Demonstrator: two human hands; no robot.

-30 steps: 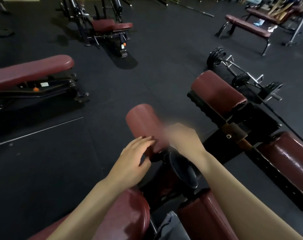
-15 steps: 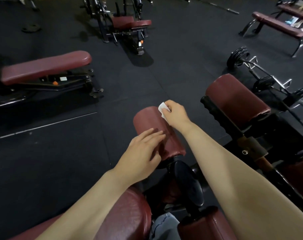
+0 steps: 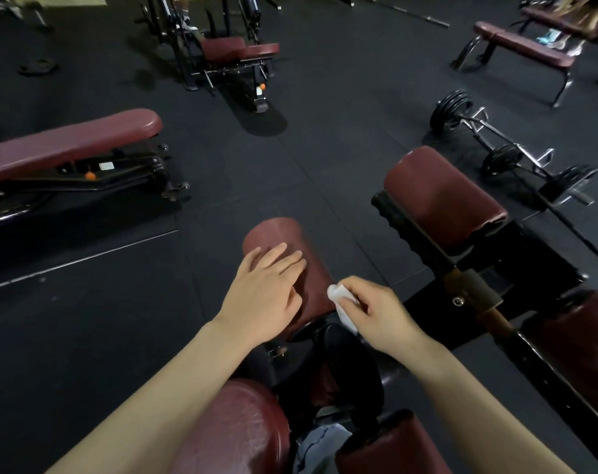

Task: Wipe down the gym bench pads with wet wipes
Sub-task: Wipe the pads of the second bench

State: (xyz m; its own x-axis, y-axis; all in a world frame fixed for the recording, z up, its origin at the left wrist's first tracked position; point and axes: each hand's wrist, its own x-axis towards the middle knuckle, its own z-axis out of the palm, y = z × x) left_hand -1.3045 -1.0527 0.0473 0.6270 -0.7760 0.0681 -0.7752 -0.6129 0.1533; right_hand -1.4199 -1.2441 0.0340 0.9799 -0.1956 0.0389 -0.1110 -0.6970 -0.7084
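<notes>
Fingers (image 3: 285,258) of left hand (image 3: 263,295): straight, spread flat on top of roller pad (image 3: 311,268), holding nothing. Right hand (image 3: 379,313): fingers curled, pinching white wet wipe (image 3: 340,302) against the pad's near right side. Roller pad: maroon, cylindrical, centre of view, just beyond both wrists. Nearest items, bottom edge: two maroon seat pads (image 3: 242,429). Right, farther out: second maroon pad (image 3: 441,196) on black frame. Left: flat bench (image 3: 68,145). Beyond, on dark rubber floor (image 3: 324,107): loaded barbell (image 3: 506,155), further benches.
</notes>
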